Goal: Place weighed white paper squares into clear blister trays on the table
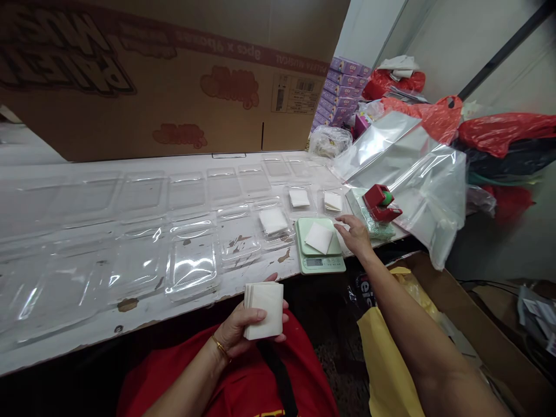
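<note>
My left hand (pixel 237 329) is closed around a stack of white square sheets (pixel 266 310), thumb on top and fingers underneath, just in front of the table edge. A few more white squares (pixel 319 238) lie turned at an angle on the pale green digital scale (pixel 322 264). Beside the scale's right edge is my right hand (pixel 355 234), its fingers stretched toward the squares with a small gap and nothing held. Behind the scale, small piles of white squares sit in clear plastic trays, one pile (pixel 273 221) to the left and two others farther back.
Rows of clear plastic trays (pixel 191 260) cover the white table (pixel 124 321). A large cardboard box (pixel 174 104) stands along the back. To the right are a red tape dispenser (pixel 381 204), clear plastic sheets (pixel 403 156) and red bags. An open carton (pixel 490 330) sits below my right arm.
</note>
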`<state>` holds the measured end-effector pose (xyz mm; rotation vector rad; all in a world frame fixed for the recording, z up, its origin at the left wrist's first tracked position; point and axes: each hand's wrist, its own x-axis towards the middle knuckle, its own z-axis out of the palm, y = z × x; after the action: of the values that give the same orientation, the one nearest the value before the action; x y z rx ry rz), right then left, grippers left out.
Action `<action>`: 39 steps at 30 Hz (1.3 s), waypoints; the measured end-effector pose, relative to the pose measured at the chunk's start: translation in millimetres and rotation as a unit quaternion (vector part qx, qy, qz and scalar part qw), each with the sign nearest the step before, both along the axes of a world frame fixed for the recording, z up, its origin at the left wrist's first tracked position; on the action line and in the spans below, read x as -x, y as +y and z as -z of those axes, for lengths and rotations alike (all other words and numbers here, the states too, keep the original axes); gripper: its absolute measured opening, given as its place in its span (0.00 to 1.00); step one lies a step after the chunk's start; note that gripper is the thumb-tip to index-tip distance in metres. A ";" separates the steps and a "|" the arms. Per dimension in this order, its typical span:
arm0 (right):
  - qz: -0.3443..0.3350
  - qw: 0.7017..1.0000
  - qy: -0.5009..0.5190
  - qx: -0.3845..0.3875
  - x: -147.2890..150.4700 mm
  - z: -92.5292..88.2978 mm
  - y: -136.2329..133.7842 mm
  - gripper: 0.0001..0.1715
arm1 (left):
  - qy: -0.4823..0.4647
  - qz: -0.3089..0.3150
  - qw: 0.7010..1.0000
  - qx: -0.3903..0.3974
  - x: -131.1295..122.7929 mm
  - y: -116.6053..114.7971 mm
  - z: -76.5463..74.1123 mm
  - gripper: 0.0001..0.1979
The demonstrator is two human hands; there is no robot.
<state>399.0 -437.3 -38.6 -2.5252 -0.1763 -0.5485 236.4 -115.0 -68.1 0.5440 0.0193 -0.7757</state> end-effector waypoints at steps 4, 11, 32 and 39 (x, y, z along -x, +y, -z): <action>-0.016 0.999 0.030 -0.022 -1.5 -6.1 10.8 0.12 | -0.002 -0.002 1.000 -0.001 -0.2 -0.2 0.3 0.43; -0.194 0.969 0.105 -0.115 57.1 -36.0 78.6 0.09 | -0.015 -0.006 1.000 -0.011 -1.5 -4.5 -7.3 0.39; -0.331 0.943 -0.012 -0.019 134.3 -33.8 149.4 0.12 | -0.029 -0.048 0.998 0.008 3.6 -5.2 -21.2 0.31; -0.346 0.924 0.112 -0.117 128.4 -43.2 152.6 0.05 | -0.032 0.010 0.999 0.012 1.2 -3.5 -9.5 0.21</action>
<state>270.6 -284.7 4.5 -2.0752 -0.8212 0.0081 235.1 -118.5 -58.6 0.5457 -0.0544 -0.7774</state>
